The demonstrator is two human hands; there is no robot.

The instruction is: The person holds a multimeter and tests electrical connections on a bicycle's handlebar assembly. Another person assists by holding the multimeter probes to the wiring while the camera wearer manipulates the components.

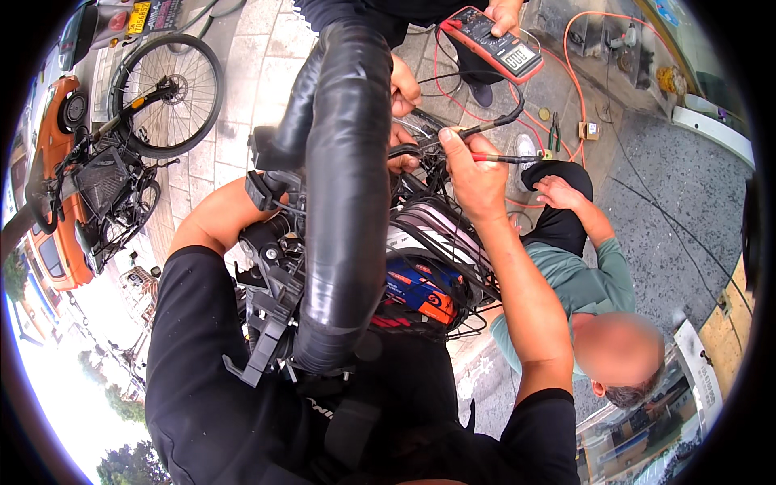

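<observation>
Holding red probe [490,158] — right hand [478,182]

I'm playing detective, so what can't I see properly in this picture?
All in the head view:
- Red probe: its tip is hidden by the right hand.
- Left forearm: its wrist end disappears behind dark bike parts and the thick black tube.
- Person holding the meter: head cut off by the top edge.
- Teal-shirted person: face blurred.

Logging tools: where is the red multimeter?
In the head view, the multimeter is right of centre at the top, in another person's hand, beyond the wearer's right hand.
</observation>
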